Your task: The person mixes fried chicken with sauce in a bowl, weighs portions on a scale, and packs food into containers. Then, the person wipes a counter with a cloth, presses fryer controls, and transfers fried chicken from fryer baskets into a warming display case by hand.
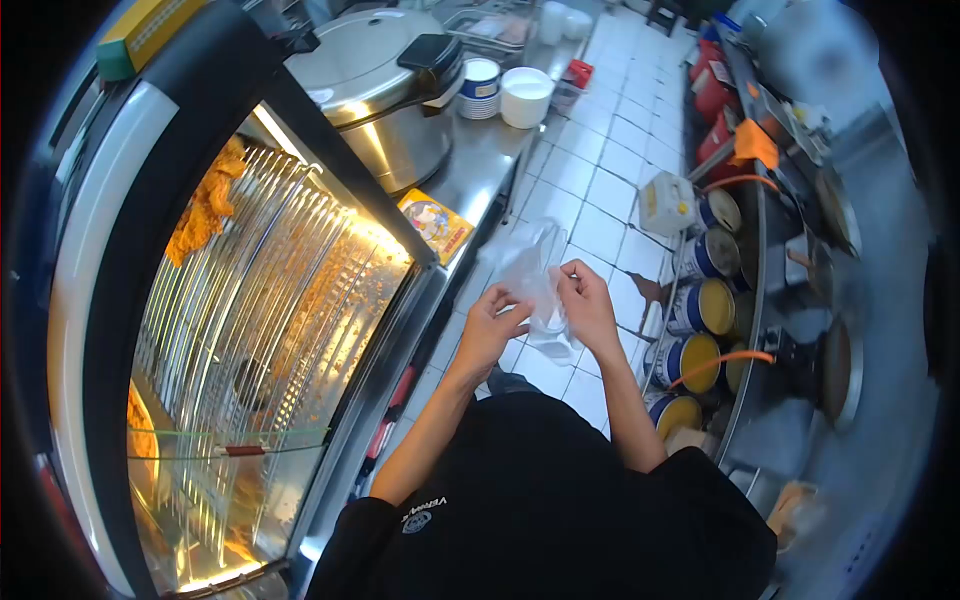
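Observation:
A thin, clear plastic bag hangs crumpled in front of my body, between both hands. My left hand pinches its left side, thumb and fingers curled in. On the other side, my right hand grips the bag's edge between thumb and fingertips. The bag's lower part dangles over the white floor tiles. Whether anything lies inside the bag I cannot tell; it looks see-through and limp.
To the left stands a lit display warmer with wire racks and fried pieces. Beyond it, a large steel pot, stacked tubs and a yellow box occupy the counter. Several cans line the right shelf.

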Motion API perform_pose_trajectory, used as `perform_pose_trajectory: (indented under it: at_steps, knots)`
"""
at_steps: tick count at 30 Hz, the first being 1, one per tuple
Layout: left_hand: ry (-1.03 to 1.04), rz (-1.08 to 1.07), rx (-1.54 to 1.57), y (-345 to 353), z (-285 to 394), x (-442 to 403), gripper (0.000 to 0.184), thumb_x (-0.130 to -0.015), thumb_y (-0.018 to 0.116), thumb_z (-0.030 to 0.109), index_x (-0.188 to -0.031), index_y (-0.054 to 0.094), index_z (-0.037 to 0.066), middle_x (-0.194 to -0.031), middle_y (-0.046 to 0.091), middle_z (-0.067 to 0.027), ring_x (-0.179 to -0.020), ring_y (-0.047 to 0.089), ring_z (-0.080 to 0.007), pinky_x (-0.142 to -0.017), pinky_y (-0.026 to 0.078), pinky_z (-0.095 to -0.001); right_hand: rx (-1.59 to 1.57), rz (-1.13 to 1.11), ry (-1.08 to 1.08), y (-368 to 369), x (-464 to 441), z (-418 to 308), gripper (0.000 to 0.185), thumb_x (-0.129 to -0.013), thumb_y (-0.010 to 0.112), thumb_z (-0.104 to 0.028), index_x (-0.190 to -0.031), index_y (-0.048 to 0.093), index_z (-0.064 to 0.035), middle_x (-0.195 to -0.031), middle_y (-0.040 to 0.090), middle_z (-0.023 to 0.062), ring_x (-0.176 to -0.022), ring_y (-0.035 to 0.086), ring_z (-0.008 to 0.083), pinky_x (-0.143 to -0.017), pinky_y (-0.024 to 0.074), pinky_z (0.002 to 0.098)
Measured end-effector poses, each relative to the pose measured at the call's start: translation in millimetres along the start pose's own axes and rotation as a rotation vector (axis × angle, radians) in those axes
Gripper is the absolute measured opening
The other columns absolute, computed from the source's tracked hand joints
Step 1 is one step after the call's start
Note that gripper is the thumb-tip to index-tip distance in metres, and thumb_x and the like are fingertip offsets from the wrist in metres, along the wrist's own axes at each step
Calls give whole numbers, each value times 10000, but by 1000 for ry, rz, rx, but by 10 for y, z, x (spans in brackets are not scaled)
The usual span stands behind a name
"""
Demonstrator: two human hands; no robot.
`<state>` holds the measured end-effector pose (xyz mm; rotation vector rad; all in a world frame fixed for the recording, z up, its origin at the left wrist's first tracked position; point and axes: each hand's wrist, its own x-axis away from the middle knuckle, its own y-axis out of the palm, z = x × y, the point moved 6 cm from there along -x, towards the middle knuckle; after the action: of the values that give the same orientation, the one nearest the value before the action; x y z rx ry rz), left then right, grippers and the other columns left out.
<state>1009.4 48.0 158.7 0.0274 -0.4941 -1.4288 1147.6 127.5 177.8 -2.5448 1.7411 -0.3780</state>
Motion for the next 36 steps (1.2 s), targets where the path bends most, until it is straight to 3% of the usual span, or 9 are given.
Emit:
perform_pose_trajectory:
  at_steps: [2, 6, 10, 16, 20, 24, 28, 31, 36]
  knots:
    - [-18, -14, 186, 17, -36, 68, 419, -957, 553, 330, -1259, 482, 49, -1180, 554, -65, -1006, 570, -179, -858, 479, -370, 199, 84, 23, -17, 293, -54, 150, -943, 518, -142, -954, 560, 1, -754, 656, 131, -652, 591, 116, -592, 447, 276]
    - [-53, -103, 286, 87, -162, 308, 429, -947, 576, 322, -1247, 474, 32, -1111, 568, -69, -985, 595, -181, -848, 515, -360, 483, 225, -420, 50, 845, 156, 261, -861, 448, -29, -1094, 562, 5, -776, 650, 212, -723, 682, 284, -669, 515, 371]
    - [-15, -145, 92, 140, -469, 450, 353, -944, 576, 241, -1182, 547, -17, -1055, 606, -88, -926, 619, -171, -829, 539, -335, 325, 32, 226, 23, 1349, 289, 313, -918, 476, -94, -1209, 498, 18, -894, 651, 208, -808, 652, 233, -753, 505, 340]
    - [158, -322, -291, 384, -551, 711, 225, -917, 505, 105, -1034, 645, -26, -913, 654, -97, -804, 596, -132, -714, 482, -282, -198, 451, -20, -618, 1940, 110, 357, -957, 529, -140, -1298, 481, -43, -1143, 570, 76, -1025, 556, 151, -847, 478, 297]
    - [295, -650, -602, 788, -465, 875, 224, -915, 503, 124, -1037, 626, -19, -882, 646, -127, -786, 589, -165, -721, 464, -302, 376, 235, 17, -542, 2212, -77, 366, -878, 669, -229, -1154, 590, -3, -968, 644, 86, -920, 598, 136, -772, 473, 280]
    - [116, -800, -576, 1174, -580, 1030, 277, -909, 568, 161, -1133, 566, -1, -917, 645, -128, -825, 591, -194, -751, 473, -332, 144, 273, 15, -821, 2627, 376, 176, -909, 637, -163, -991, 631, -7, -775, 618, 0, -722, 536, 45, -598, 411, 219]
    - [273, -1038, -813, 1626, -902, 1223, 505, -826, 727, 270, -1221, 529, 26, -984, 646, -137, -861, 603, -205, -799, 485, -336, -92, 448, 119, -1093, 3306, 598, 202, -917, 611, -187, -919, 639, 13, -772, 653, 32, -669, 559, 76, -601, 444, 234]
    - [-106, -1163, -653, 1937, -1223, 1250, 552, -806, 752, 304, -1231, 531, 32, -1048, 632, -174, -903, 620, -259, -792, 497, -362, 9, 474, 118, -1304, 3759, 820, 218, -917, 606, -193, -887, 651, 17, -767, 675, 38, -661, 589, 95, -598, 477, 243]
    - [780, -434, -1143, 2369, -980, 1714, 519, -726, 797, 257, -1159, 580, 71, -1080, 602, -152, -1017, 565, -318, -883, 435, -432, -156, 575, 193, -1509, 4437, 1175, 173, -874, 669, -176, -853, 651, -5, -742, 664, 27, -624, 570, 75, -495, 436, 224]
